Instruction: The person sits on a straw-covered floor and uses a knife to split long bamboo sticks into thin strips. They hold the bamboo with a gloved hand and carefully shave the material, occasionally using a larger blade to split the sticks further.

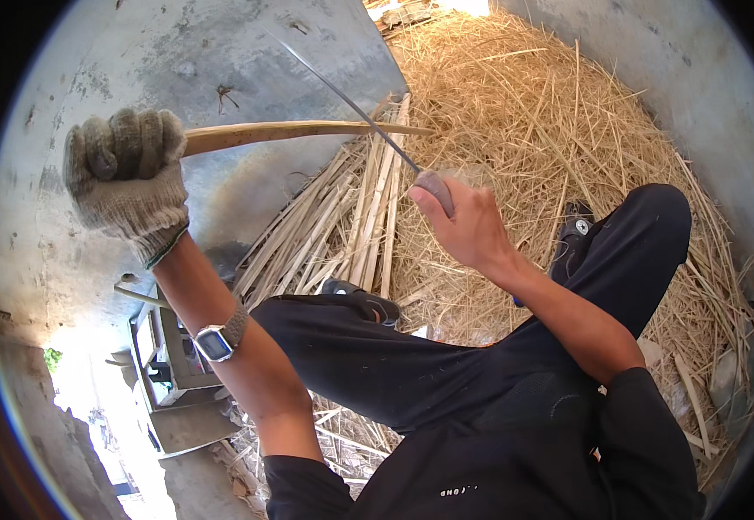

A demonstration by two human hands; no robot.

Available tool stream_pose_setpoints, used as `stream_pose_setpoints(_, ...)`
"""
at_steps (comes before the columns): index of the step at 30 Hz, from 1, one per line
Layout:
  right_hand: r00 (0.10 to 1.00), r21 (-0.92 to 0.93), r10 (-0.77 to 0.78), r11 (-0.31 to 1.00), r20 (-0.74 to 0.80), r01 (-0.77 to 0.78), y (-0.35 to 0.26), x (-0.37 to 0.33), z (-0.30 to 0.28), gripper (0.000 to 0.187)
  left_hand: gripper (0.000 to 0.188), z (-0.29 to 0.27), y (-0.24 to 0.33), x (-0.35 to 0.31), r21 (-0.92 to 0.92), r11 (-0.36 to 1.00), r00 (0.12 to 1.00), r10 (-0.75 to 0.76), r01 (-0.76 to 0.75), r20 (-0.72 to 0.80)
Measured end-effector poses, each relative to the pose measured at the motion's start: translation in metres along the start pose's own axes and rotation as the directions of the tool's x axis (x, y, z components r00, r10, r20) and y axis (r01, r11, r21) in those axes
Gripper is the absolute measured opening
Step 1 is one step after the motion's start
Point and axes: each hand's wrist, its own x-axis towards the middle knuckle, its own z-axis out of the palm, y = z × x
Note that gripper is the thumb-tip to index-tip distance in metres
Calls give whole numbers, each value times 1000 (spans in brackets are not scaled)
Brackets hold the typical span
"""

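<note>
My left hand (127, 173), in a knitted work glove, is closed in a fist around one end of a long, pale strip of split bamboo or wood (273, 132). The strip stretches rightward and narrows to a tip over the straw-like shavings. In my bare right hand (474, 224) is a knife (334, 88) with a long, narrow blade, gripped by its brown handle. Its blade slants up and to the left, crossing the strip near the tip in this view. Whether the edge touches the strip, I cannot tell.
A heap of fine shavings (498, 95) covers the floor ahead and around my shoes. Split strips (325, 217) lie piled left of it, by a grey wall (247, 52). My bent legs (377, 360) are below my hands. A box-like frame (182, 381) stands at lower left.
</note>
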Motion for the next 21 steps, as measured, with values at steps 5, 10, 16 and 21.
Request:
stream_pose_setpoints(5,997,-126,62,990,44,-56,39,6,8,43,40,-6,2,10,-109,982,883,-89,155,460)
stream_pose_setpoints(10,945,-240,298,935,133,-261,62,15,-10,42,42,9,-4,8,-12,994,871,-86,106,484)
stream_pose_setpoints(16,999,-50,-33,998,-5,32,26,4,-11,50,41,13,0,3,-46,990,926,-105,131,362)
stream_pose_setpoints(21,998,66,64,996,1,-64,11,4,-10,51,39,10,-1,7,-64,977,878,-155,205,453)
